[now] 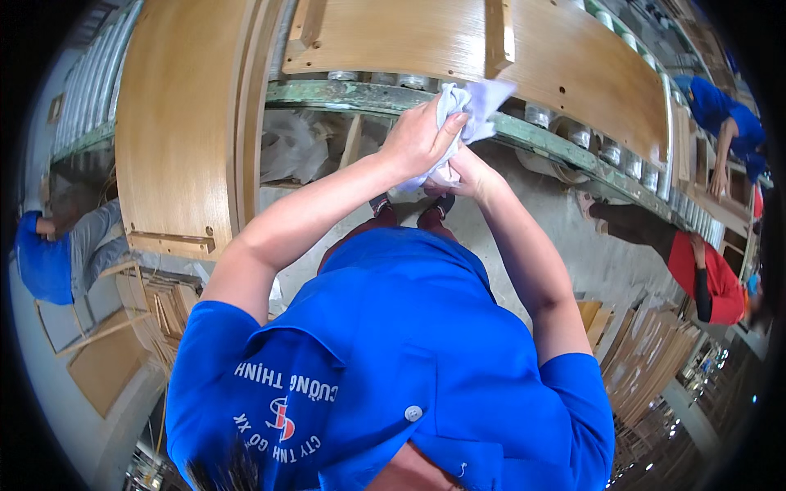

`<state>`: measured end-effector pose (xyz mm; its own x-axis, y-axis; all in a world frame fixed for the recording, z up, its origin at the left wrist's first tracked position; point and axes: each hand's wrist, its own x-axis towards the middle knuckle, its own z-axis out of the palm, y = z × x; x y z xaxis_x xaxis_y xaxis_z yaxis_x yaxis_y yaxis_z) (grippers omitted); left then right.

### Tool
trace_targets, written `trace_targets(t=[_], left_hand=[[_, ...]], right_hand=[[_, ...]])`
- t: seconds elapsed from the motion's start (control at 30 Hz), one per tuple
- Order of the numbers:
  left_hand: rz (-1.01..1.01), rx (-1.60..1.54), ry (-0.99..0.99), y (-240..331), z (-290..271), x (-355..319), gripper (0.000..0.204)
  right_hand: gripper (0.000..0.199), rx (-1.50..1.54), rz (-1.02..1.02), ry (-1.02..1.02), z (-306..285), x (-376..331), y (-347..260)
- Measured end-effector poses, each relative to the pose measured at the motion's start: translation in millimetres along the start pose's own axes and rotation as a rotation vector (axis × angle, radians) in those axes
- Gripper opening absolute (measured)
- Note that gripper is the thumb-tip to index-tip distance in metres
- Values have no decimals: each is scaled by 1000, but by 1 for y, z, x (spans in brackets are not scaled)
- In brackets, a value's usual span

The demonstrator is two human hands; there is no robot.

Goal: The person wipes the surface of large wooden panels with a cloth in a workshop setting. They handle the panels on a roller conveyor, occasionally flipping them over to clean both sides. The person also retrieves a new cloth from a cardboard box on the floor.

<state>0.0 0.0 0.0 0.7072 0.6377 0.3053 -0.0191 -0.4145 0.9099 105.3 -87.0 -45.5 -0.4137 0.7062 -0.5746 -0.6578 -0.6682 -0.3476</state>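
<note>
Both my hands grip a crumpled pale lilac-white cloth [483, 106], held out in front of my body over the near edge of a green roller conveyor. My left hand [416, 135] is closed on the cloth, thumb on top. Lower and to the right, my right hand [468, 172] is closed round the cloth's bottom part; some of its fingers are hidden. A loose end of the cloth flares up to the right, slightly blurred. Just beyond the hands lies a varnished wooden panel [393, 41] with small holes and wooden strips on it.
Another varnished panel [176, 106] stands to the left. The conveyor's green rail [352, 96] runs across ahead of me, plastic wrap [295, 147] beneath it. Co-workers in blue [49, 262] at left, blue [720, 114] and red [708, 278] at right. Stacked boards [651, 360] sit at lower right.
</note>
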Motion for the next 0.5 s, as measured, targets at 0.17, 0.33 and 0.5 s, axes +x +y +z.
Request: trace_targets(t=[0.17,0.33,0.5], left_hand=[[-251,-62,173,-1,2,6,43],[-479,-334,369,-29,-3,21,47],[-455,-428,851,-77,-78,31,43]], right_hand=[[74,-144,-47,412,27,7,-4],[93,-164,-72,428,44,9,-15],[76,70,-153,13,11,9,-2]])
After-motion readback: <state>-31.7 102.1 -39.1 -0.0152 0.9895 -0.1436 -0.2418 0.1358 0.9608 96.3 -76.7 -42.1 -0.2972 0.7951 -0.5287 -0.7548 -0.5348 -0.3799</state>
